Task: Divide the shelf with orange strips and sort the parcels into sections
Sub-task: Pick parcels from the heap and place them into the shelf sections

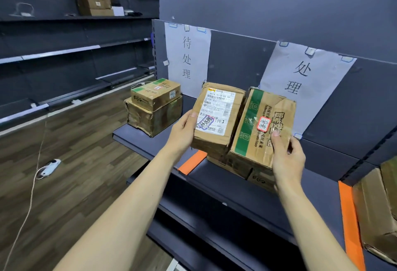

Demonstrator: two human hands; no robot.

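My left hand (182, 130) grips the left edge of a brown parcel with a white shipping label (217, 112), tilted up above the shelf (247, 187). My right hand (286, 157) holds the lower right of a carton with a green stripe and a red-rimmed sticker (261, 127). Both sit on a flatter box (240, 166) underneath. One orange strip (192, 162) lies across the shelf below the left parcel; another orange strip (350, 223) runs at the right. Two stacked cartons (153, 107) stand at the shelf's left end.
Two paper signs (188, 58) (305, 81) are taped to the back panel. More brown parcels (378, 210) lie right of the second strip. Dark racks line the left wall, one bearing boxes (95, 0). A white device on a cord (50, 166) lies on the wood floor.
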